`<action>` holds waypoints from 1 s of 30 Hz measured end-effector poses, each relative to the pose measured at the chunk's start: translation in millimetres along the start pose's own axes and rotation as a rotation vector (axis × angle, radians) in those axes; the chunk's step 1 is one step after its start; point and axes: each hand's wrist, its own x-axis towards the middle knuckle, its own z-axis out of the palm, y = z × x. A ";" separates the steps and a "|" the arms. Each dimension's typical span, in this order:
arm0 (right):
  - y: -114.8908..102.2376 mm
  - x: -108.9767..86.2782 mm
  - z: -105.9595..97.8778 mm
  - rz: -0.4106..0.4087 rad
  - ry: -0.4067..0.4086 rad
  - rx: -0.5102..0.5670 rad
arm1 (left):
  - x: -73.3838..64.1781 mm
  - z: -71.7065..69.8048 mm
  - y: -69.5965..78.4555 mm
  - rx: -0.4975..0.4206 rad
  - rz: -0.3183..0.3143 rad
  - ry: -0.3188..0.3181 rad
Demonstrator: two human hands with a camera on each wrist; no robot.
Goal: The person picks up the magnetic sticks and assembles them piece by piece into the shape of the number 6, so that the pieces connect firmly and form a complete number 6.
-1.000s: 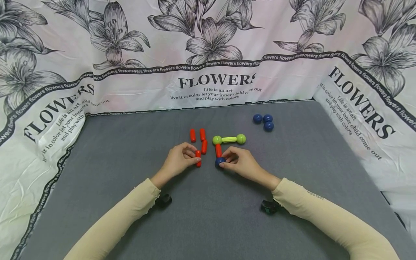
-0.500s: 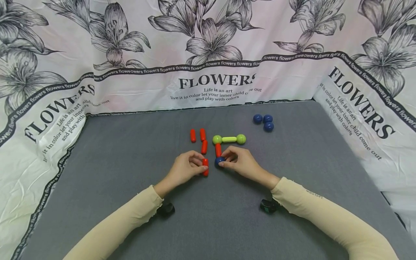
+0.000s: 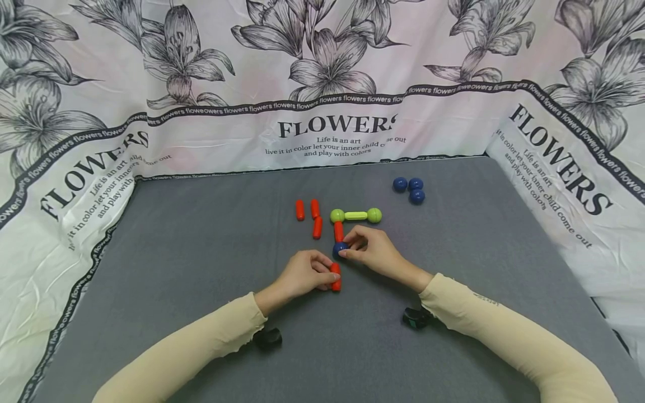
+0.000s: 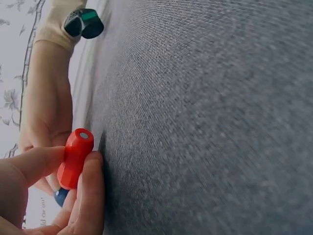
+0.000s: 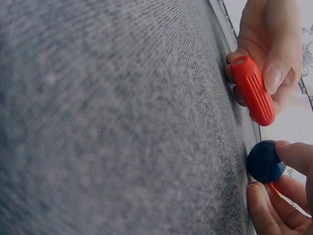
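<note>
My left hand [image 3: 307,272] pinches a red magnetic rod [image 3: 336,277] between thumb and fingers. In the left wrist view the rod [image 4: 77,157] shows a small metal disc at its end. My right hand [image 3: 375,252] holds a blue ball [image 3: 340,249] between thumb and fingers. A second red rod [image 3: 339,232] runs from that ball up to a green ball [image 3: 337,215]. From there a green rod [image 3: 355,215] leads to another green ball [image 3: 374,215]. In the right wrist view, a small gap separates the left hand's rod [image 5: 253,91] from the blue ball [image 5: 265,161].
Three loose red rods [image 3: 317,228] lie left of the joined pieces. Several blue balls are not bunched beyond three: the three blue balls [image 3: 416,196] sit together at the back right. A flower-printed cloth [image 3: 332,134] borders the grey table [image 3: 201,235].
My left hand has carried its red rod right and toward me, from beside the loose rods to just below the blue ball. My right hand stays nearly still on the ball.
</note>
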 end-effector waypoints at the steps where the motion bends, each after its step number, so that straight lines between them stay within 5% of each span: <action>1: -0.1 0.2 0.0 0.000 0.000 0.000 | 0.7 0.8 1.1 -0.010 -0.013 -0.004; 8: -0.1 1.2 -0.1 -0.007 -0.002 0.002 | 7.8 2.9 6.1 -0.053 -0.075 0.001; 18: 0.9 0.7 1.0 -0.002 -0.001 0.009 | 16.4 3.5 6.0 -0.054 -0.078 0.023; 30: 0.6 0.6 1.2 0.008 -0.002 0.020 | 15.3 1.8 10.2 -0.019 -0.074 -0.026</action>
